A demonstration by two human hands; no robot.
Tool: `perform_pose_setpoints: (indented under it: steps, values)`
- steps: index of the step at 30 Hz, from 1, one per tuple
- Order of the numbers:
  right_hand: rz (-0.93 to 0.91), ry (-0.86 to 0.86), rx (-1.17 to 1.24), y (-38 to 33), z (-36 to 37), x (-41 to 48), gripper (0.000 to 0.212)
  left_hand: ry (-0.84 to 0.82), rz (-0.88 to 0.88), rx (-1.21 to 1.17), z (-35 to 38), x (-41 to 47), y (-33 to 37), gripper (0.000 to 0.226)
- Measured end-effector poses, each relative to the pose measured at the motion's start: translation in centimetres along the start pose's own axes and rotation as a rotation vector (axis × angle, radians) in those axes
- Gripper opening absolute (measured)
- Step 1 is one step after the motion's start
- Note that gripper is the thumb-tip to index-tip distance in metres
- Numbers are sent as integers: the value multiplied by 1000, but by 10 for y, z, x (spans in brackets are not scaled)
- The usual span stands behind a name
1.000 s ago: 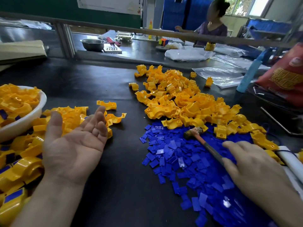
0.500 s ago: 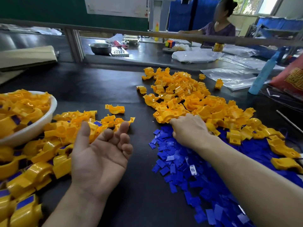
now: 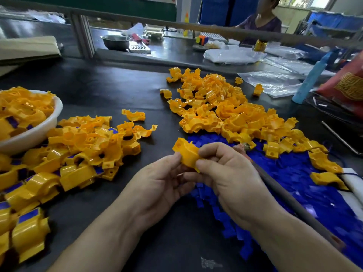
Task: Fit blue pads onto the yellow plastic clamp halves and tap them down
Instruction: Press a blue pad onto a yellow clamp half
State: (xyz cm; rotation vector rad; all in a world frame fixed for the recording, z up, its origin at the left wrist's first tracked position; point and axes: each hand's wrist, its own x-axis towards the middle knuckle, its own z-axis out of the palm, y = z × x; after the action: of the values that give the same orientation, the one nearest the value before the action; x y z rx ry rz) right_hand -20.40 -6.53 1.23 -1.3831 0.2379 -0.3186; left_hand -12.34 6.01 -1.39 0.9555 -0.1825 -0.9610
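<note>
At centre frame the left hand (image 3: 157,185) and right hand (image 3: 225,173) both pinch one yellow clamp half (image 3: 186,152) above the black bench (image 3: 117,91). Blue pads (image 3: 294,183) spread across the lower right, with a pile of bare halves (image 3: 225,112) at upper right and a white bowl (image 3: 35,134) at far left. Another person (image 3: 263,22) sits beyond the rail (image 3: 216,29), top right.

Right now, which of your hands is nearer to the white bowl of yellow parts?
Left. The left hand sits right of the white bowl, mid-table; the right hand is even farther right, beside the blue pads. Both hold one yellow clamp half.
</note>
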Motion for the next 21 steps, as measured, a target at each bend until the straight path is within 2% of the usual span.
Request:
perform_pose_setpoints:
  steps: [2,4,7,9,10,12,14,15,18,21]
  values:
    - [0,21,-11,-2,0,-7,35,-3,13,-36,-1,1,-2,46]
    - [-22,42,-203,-5,-6,-18,31,10,21,-34,-1,1,-3,42]
    - [-249,61,-913,-13,-26,-50,21,77,36,-3,0,2,-3,15]
    - [-359,10,-1312,-18,-40,-77,28,105,61,-12,-2,3,0,14]
    - [-337,-40,-1457,-18,-46,-90,35,115,77,-21,-3,3,1,17]
    - [-133,-127,-1728,-16,-46,-107,58,127,109,-49,-6,4,4,17]
    - [47,-169,-1761,-4,-49,-120,74,124,133,-83,-7,4,5,16]
    - [67,-154,-1774,4,-51,-121,77,118,139,-93,-6,4,5,16]
    - [81,-53,-1853,12,-52,-108,67,106,151,-110,-4,4,4,19]
    - [-166,26,-1865,13,-54,-88,41,101,162,-116,-3,3,3,19]
